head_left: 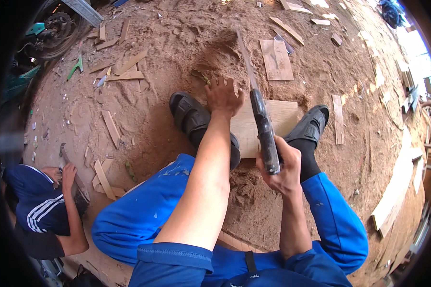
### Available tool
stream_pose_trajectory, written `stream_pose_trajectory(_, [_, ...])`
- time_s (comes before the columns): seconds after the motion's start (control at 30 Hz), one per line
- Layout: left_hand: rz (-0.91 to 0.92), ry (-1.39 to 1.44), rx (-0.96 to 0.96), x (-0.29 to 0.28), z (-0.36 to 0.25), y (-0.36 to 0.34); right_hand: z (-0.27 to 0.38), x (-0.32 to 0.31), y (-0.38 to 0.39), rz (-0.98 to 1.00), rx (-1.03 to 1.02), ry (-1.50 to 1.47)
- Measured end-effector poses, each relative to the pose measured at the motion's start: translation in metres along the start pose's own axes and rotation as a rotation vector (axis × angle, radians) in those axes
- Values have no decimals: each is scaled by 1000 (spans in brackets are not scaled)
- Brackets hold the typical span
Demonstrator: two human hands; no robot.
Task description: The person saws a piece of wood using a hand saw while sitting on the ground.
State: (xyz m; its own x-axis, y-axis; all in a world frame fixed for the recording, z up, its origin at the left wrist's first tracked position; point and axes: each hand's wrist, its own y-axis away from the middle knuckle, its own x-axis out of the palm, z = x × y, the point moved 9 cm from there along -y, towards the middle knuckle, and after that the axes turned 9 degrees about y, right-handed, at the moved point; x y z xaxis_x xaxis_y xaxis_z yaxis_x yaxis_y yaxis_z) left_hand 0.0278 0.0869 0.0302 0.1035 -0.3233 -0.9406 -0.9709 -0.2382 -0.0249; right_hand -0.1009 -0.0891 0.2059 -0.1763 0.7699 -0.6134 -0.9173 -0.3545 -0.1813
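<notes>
gripping saw (pixel 255 97) by black handle (pixel 265 135) in r. hand (pixel 285 164) w/ fingers curled round near end — held over pale board (pixel 281 115) btwn dark shoes (pixel 312 125) on brown dirt (pixel 359 158). holding l. hand (pixel 224 99) out w/ fingers spread, nr board's far-left side — can't tell if touching.

Thin wood strips (pixel 111 128) lie scattered on reddish dirt (pixel 196 36) beyond 1 dark wheel (pixel 59 24).

Dirt-floored workshop, apparently: wood offcuts (pixel 111 129)
</notes>
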Motion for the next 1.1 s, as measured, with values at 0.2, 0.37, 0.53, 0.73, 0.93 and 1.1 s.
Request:
stream_pose_trajectory(0.2, [-12, -4, 12, 4, 3, 0, 26, 10, 23, 141, -33, -94])
stream_pose_trajectory(0.37, [4, -10, -17, 3, 2, 0, 29, -17, 33, 32, 44, -68])
stream_pose_trajectory(0.53, [15, 32, -13, 5, -3, 0, 22, -38, 43, -43, 126, 34])
stream_pose_trajectory(0.73, [-16, 47, -6, 5, 4, -1, 34, -23, 49, 65, 137, 17])
stream_pose_trajectory(0.93, [2, 11, -28, 5, 4, -2, 54, -13, 52, 158, 87, -64])
stream_pose_trajectory(1.1, [86, -9, -39, -2, 5, 0, 43, -35, 48, 44, 140, -48])
